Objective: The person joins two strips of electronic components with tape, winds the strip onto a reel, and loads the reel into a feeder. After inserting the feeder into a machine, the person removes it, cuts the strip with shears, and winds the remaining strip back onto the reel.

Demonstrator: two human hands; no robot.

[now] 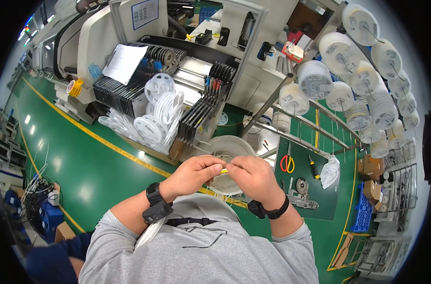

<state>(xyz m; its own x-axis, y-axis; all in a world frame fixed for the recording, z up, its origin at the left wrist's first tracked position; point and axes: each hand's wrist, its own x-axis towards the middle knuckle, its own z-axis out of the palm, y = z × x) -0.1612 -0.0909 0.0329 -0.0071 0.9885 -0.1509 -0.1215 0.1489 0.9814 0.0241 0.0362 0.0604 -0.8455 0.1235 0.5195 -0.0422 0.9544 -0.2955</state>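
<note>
My left hand [193, 173] and my right hand [254, 176] meet in front of my chest. Together they pinch a small yellow piece [224, 170] on a thin pale tape, fingertips touching it from both sides. Both wrists wear black bands. Just behind my hands stands a round white bin [229, 144] with loose clear tape in it. A white reel [149, 233] hangs on my left forearm, mostly hidden by my grey sleeve.
A large white machine [192, 57] with rows of black feeders and white reels [158, 113] stands ahead. A rack of white reels [352, 80] rises at the right. Orange-handled scissors [287, 164] and tools lie on a dark green table [319, 199]. Another person's blue sleeve [50, 262] shows lower left.
</note>
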